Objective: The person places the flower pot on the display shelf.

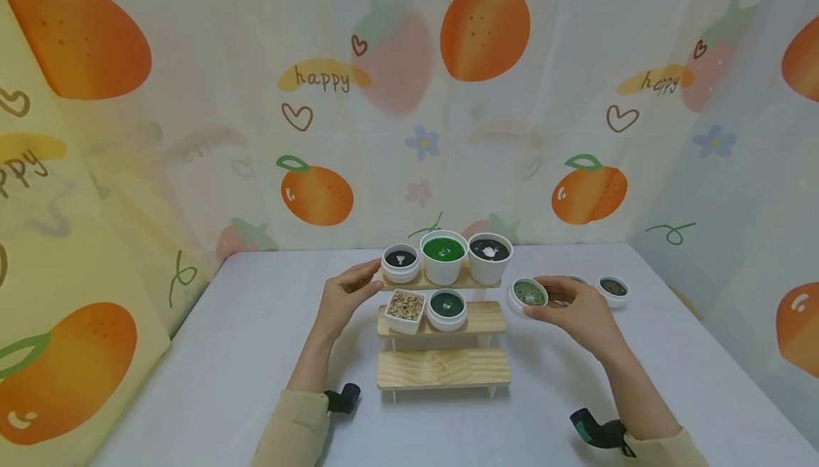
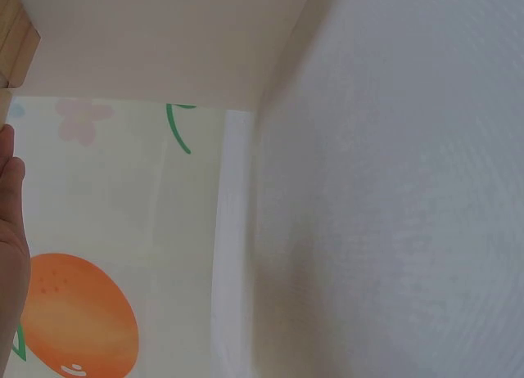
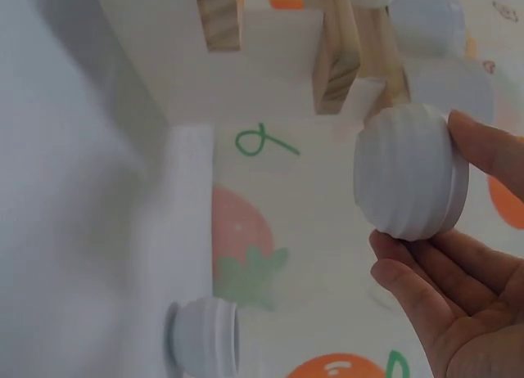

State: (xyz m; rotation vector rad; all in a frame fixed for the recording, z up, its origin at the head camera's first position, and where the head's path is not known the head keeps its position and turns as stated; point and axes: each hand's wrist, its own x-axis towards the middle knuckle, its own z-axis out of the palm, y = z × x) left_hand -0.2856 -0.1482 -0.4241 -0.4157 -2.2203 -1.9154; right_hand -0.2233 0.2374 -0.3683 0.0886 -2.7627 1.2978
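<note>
My right hand [image 1: 579, 310] holds a small white ribbed pot with green filling [image 1: 530, 293] between thumb and fingers, off to the right of a three-tier wooden stand [image 1: 444, 369]. In the right wrist view the pot's ribbed outside [image 3: 405, 173] shows in the grasp. My left hand [image 1: 345, 296] reaches the left end of the top board, thumb and fingertips right at its edge, close beside a low white pot with dark filling [image 1: 400, 262]. The left wrist view catches only part of that hand [image 2: 10, 214], fingers fairly straight, near the board's end [image 2: 20, 51].
The top tier also bears a green-filled cup [image 1: 443, 256] and a dark-filled cup [image 1: 490, 257]. On the middle tier are a square dish of pale bits [image 1: 404, 310] and a dark green pot [image 1: 447, 309]. Another white pot [image 1: 613, 291] stands right of my right hand. A fruit-print cloth hangs behind.
</note>
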